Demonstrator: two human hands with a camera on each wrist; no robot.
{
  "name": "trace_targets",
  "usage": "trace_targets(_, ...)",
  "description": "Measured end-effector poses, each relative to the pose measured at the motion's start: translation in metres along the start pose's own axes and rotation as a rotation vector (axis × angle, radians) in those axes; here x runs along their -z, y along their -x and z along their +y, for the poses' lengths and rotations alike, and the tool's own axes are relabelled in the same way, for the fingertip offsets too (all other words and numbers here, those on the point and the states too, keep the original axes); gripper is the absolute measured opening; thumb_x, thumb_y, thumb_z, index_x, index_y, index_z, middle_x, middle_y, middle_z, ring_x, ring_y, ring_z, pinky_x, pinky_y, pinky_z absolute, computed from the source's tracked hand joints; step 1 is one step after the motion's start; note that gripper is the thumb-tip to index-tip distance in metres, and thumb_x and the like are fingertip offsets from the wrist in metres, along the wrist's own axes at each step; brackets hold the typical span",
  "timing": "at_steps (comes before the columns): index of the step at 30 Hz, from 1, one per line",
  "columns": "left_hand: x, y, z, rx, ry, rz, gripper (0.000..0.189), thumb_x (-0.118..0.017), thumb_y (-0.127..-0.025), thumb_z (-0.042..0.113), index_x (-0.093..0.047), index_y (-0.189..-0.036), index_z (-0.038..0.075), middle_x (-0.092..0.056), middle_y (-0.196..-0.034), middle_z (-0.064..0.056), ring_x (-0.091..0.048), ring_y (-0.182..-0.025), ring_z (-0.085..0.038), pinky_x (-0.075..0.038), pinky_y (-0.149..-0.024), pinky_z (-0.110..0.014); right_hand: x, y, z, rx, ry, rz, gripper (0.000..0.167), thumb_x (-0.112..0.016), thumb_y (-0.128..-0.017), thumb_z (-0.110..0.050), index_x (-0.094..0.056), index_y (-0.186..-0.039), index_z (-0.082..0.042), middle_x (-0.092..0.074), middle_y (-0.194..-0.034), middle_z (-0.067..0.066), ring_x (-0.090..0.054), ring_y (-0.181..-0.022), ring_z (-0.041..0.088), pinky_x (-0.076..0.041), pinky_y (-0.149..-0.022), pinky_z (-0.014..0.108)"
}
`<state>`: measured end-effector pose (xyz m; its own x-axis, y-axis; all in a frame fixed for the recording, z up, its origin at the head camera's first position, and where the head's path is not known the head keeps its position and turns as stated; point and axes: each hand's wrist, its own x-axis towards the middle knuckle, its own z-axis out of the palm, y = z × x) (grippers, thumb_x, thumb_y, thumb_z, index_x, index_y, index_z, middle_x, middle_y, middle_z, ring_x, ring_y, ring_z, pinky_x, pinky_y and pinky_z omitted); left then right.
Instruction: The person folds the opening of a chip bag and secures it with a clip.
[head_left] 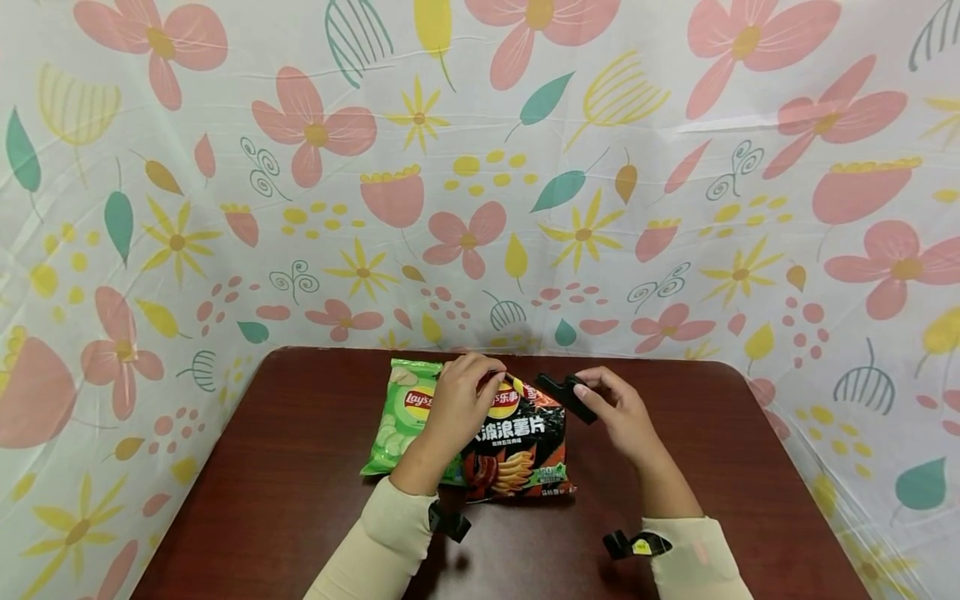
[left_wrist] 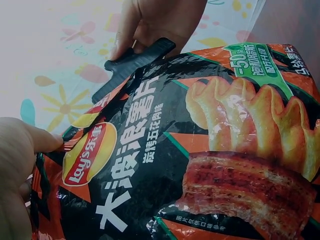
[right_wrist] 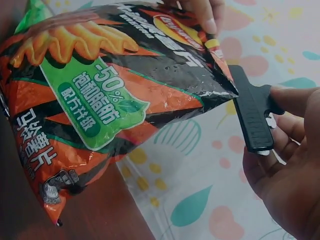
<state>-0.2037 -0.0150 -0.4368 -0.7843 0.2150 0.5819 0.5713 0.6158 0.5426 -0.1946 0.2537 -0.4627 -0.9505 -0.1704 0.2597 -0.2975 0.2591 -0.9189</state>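
A black and orange Lay's chip bag (head_left: 525, 450) lies on the table, its top edge folded over. My left hand (head_left: 459, 404) pinches that folded edge near its left part; the left wrist view shows the thumb and fingertips at the bag's corner (left_wrist: 50, 170). In my right hand (head_left: 621, 412) is a black bag clip (head_left: 570, 398), held by its handle between thumb and fingers. From the right wrist view, the clip (right_wrist: 252, 112) is at the bag's upper right corner; whether its jaws have closed on the fold I cannot tell.
A green Lay's bag (head_left: 401, 421) lies to the left, partly under the black one. Both are on a dark red-brown table (head_left: 697, 467). A floral cloth (head_left: 480, 183) hangs along the table's back and sides.
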Motion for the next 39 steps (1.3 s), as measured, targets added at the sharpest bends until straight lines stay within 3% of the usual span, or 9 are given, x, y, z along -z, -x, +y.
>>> trace_targets(9, 0.002, 0.0, 0.001, -0.014, 0.003, 0.005, 0.011, -0.066, -0.1, 0.024, -0.075, -0.104, 0.018, -0.071, -0.105, 0.003, -0.065, -0.094, -0.015, -0.047, -0.083, -0.035, -0.003, -0.001, -0.009, 0.105, 0.025, 0.021, 0.016, -0.056, -0.103, -0.008, -0.065, -0.116, -0.005, -0.057, -0.103, 0.005, -0.054, -0.086, 0.015, -0.052, -0.065, 0.026)
trace_targets(39, 0.005, 0.002, 0.005, 0.003, 0.07, -0.024, 0.019, -0.059, -0.103, 0.021, -0.075, -0.112, 0.014, -0.071, -0.109, 0.001, -0.064, -0.095, -0.016, -0.049, -0.085, -0.036, -0.014, -0.005, -0.026, 0.117, 0.034, -0.067, 0.014, -0.057, -0.103, -0.008, -0.064, -0.114, -0.003, -0.06, -0.099, 0.008, -0.061, -0.074, 0.015, -0.055, -0.063, 0.028)
